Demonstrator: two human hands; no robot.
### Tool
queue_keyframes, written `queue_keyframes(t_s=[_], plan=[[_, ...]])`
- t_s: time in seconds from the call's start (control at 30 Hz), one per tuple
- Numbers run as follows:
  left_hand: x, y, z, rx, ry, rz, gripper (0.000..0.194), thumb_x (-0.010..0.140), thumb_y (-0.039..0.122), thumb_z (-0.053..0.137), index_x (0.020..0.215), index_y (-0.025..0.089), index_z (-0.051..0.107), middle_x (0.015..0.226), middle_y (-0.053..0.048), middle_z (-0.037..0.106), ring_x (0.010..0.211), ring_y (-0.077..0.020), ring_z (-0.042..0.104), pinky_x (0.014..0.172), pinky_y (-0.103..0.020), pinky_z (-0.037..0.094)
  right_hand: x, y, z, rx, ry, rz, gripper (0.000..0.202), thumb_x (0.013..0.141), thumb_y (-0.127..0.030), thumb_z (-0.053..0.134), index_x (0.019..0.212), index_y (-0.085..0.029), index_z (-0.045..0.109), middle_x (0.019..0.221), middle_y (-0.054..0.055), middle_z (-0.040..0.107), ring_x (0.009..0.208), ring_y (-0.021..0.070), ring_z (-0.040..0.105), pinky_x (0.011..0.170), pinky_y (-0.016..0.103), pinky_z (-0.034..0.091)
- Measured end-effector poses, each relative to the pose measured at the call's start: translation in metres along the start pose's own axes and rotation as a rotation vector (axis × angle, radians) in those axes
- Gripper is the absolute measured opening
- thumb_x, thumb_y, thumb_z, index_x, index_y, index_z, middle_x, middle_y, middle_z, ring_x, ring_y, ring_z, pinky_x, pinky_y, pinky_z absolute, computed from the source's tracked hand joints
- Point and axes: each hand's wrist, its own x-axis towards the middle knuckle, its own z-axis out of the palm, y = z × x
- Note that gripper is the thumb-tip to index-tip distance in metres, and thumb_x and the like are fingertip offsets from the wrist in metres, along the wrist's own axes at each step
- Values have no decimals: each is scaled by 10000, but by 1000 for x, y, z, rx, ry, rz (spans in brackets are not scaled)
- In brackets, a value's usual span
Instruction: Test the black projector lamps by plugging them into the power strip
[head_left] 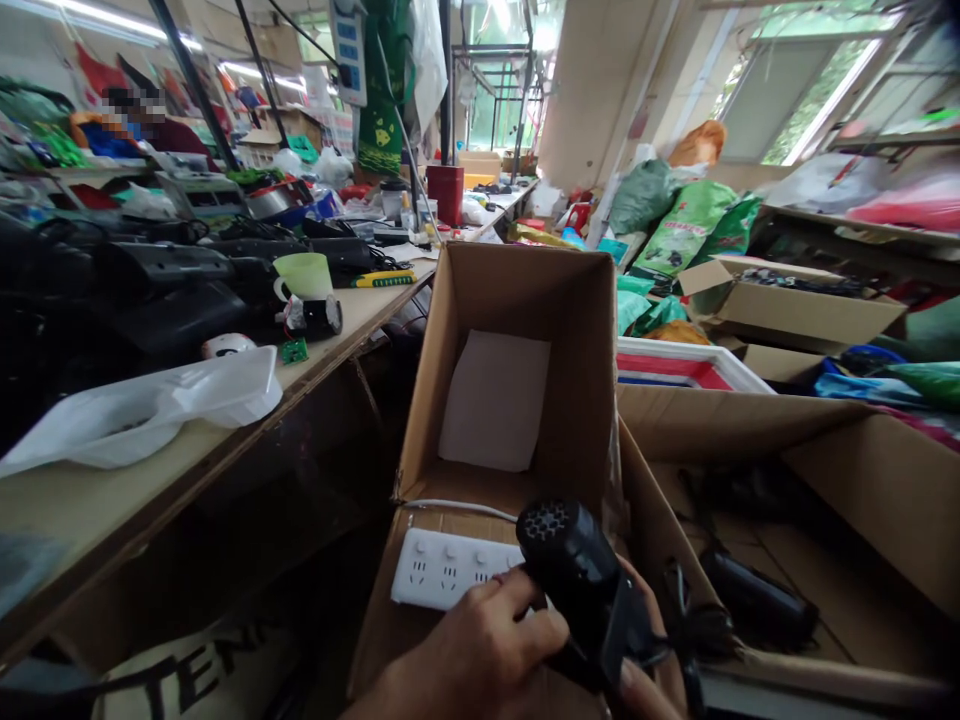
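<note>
A black hair dryer point(574, 550) with a round vent grille tilts over the lower middle of the view. My right hand point(649, 685) is closed around it from the right, partly hidden behind its body. My left hand point(484, 640) is beside it with bent fingers and thumb drawn together; what is between them is hidden. Below those fingers, a white power strip point(442, 572) lies on a cardboard surface, its right end covered by the hand and dryer. A white cord point(461, 506) runs behind the strip. Dark cable point(705, 630) shows right of my right hand.
An open cardboard box point(424, 400) with a pale sheet inside stands ahead. Another open box point(877, 500) at right holds a black dryer-like item point(761, 600). The workbench point(330, 375) at left bears a white plastic tray point(150, 405), green cup point(302, 275) and yellow-green cutter point(384, 279).
</note>
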Motion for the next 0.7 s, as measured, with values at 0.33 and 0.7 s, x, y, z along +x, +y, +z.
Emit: queue_keyframes(t_s=[0.33,0.7], plan=[[-5,20,-36,-181,83,-86,981,714,214,732,1434,303,71,1527,-128,91,1380,-309,159,1095,-440,224,-16,-18,-27,42,-40,114,818,672,-567,622,1371,-320,276,1302,90,496,1091,332,552,833,412,526],[17,24,-41,-348,-156,-128,600,774,217,684,1306,355,444,1373,-7,479,1253,-208,444,1056,-315,338,-36,-30,-64,-221,100,13,679,621,-364,712,1256,-322,474,1207,41,576,1032,316,588,819,367,524]])
